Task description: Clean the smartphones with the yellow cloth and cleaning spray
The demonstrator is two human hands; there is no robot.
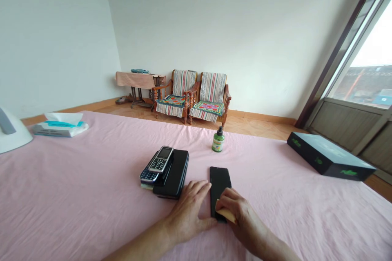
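Note:
A black smartphone [219,179] lies flat on the pink cloth. My left hand [191,208] rests at its left side, thumb and fingers apart, the fingertips and thumb at the phone's edge. Closed around a small tan cloth [226,213], my right hand [240,212] presses it on the lower part of the phone's dark face. The fingers partly hide the cloth, so its full shape does not show. Just left of my left hand is a stack of black devices [173,173], topped by a silver keypad phone [161,159] and a dark blue keypad phone [149,174].
A green spray bottle [218,140] stands beyond the smartphone. At the right lies a black box [329,157] with green markings. A pack of tissues [61,125] and a white rounded object [14,132] sit at the left. Two wooden chairs [211,94] stand by the wall.

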